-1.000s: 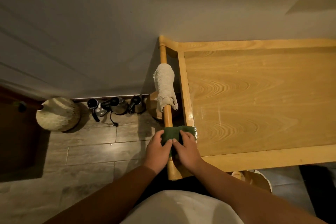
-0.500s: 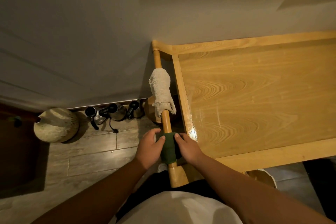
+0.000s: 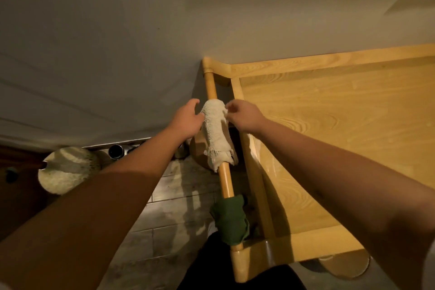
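Observation:
A wooden rail (image 3: 226,181) runs along the left side of a light wooden cart top (image 3: 341,139). A beige towel (image 3: 217,135) is draped over the rail's upper half. A dark green cloth (image 3: 231,220) hangs folded over the rail near its lower end, with no hand on it. My left hand (image 3: 188,117) is at the towel's left side, fingers loosely spread and thumb against the fabric. My right hand (image 3: 244,115) is at the towel's upper right edge, its curled fingertips pinching the fabric.
A pale wall stands close behind the rail. On the tiled floor to the left sit a round speckled vase (image 3: 68,169) and a dark metal cup (image 3: 116,150). A round wooden object (image 3: 200,153) lies below the rail.
Both hands have let go of the green cloth, which now hangs on the rail, and have moved up the rail to the beige towel. The view has tilted closer.

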{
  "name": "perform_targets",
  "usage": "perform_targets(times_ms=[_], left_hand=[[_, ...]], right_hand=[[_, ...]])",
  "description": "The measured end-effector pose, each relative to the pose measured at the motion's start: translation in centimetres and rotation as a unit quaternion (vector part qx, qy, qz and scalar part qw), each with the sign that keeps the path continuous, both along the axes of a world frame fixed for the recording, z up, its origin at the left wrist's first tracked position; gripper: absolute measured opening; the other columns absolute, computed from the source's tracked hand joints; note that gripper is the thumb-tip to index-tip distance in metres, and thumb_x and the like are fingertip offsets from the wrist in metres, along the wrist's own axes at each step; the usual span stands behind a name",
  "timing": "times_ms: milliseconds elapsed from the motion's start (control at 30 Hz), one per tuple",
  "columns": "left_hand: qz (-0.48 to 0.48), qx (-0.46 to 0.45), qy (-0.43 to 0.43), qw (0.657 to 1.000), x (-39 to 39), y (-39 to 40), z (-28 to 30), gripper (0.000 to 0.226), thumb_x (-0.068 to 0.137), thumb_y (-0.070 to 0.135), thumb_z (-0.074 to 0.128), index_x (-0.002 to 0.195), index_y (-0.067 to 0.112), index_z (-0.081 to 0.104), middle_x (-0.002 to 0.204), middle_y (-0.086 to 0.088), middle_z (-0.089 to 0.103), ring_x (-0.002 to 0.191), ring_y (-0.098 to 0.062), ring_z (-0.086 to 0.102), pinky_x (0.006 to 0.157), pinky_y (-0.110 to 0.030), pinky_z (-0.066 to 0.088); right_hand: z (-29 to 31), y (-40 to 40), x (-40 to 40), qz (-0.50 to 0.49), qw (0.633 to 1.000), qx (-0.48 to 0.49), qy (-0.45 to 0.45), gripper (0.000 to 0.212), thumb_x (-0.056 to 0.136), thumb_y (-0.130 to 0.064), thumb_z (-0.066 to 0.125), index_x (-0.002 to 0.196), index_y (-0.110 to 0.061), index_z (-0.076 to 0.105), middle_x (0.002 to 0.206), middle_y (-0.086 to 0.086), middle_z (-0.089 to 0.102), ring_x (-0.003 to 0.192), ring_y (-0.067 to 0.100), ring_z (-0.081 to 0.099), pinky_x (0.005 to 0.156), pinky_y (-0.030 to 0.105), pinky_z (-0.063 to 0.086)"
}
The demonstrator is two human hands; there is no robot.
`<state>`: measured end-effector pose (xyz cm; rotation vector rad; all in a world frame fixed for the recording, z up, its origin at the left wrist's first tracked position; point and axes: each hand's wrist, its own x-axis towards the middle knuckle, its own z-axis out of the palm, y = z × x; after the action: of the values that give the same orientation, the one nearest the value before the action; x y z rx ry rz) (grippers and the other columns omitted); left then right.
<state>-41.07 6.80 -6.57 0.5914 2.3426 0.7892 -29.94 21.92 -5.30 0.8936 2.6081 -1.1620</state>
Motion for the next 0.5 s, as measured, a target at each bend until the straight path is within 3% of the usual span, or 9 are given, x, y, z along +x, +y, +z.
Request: perform_targets(times_ms=[67,133,200,267,367,500], left_hand=[[-0.033,-0.041,0.017,0.998,-1.1,0.9,-1.3,0.053,0.103,0.017,0.045,0.154,0.008,0.032,0.157,-0.018,0.037,0.145,-0.032,0.034,0.113,-0.037,0.03],[-0.07,-0.052,-0.025,0.996,-1.5,1.4,-2.4,0.052,0.103,0.015,0.044,0.153,0.01,0.032,0.157,-0.019,0.036,0.145,-0.032,0.032,0.109,-0.036,0.032],[-0.091,-0.046,-0.068,0.992,-1.6,1.4,-3.2,0.045,0.101,0.015,0.047,0.145,0.011,0.044,0.145,-0.017,0.05,0.13,-0.032,0.048,0.092,-0.031,0.037],[-0.087,-0.04,-0.05,0.994,-1.6,1.0,-3.5,0.028,0.099,0.017,0.052,0.126,0.01,0.057,0.123,-0.015,0.063,0.105,-0.029,0.057,0.081,-0.033,0.042],[-0.032,-0.01,-0.008,0.999,-1.6,-0.5,-2.8,0.006,0.096,0.017,0.057,0.091,0.017,0.06,0.087,-0.003,0.061,0.085,-0.026,0.058,0.07,-0.036,0.045],[0.001,0.059,-0.021,0.998,-0.6,-2.7,0.3,0.016,0.094,0.017,0.058,0.082,0.027,0.056,0.086,0.0,0.061,0.077,-0.018,0.056,0.071,-0.036,0.046]], right_hand=[[-0.5,0.6,-2.4,0.007,1.0,0.016,-0.007,0.031,0.093,-0.015,0.057,0.124,-0.012,0.061,0.123,0.01,0.064,0.113,0.028,0.058,0.094,0.039,0.049],[-1.1,0.9,-3.9,0.052,0.997,0.047,-0.032,0.039,0.092,-0.011,0.055,0.131,-0.011,0.053,0.128,0.014,0.061,0.116,0.032,0.056,0.095,0.041,0.048],[-1.4,0.8,-4.5,0.097,0.993,0.044,-0.053,0.049,0.092,-0.012,0.057,0.139,-0.011,0.044,0.13,0.016,0.059,0.117,0.035,0.055,0.095,0.043,0.048],[-1.7,0.8,-4.4,0.108,0.992,0.035,-0.056,0.052,0.092,-0.015,0.059,0.141,-0.013,0.043,0.13,0.013,0.059,0.116,0.033,0.056,0.092,0.039,0.047],[-1.2,1.6,-3.4,0.128,0.988,0.061,-0.059,0.036,0.092,-0.021,0.059,0.127,-0.015,0.059,0.119,0.008,0.065,0.109,0.028,0.059,0.083,0.033,0.045],[1.2,3.0,0.0,0.14,0.989,0.03,-0.03,0.019,0.088,-0.031,0.066,0.1,-0.017,0.065,0.092,0.0,0.063,0.089,0.021,0.057,0.067,0.031,0.038]])
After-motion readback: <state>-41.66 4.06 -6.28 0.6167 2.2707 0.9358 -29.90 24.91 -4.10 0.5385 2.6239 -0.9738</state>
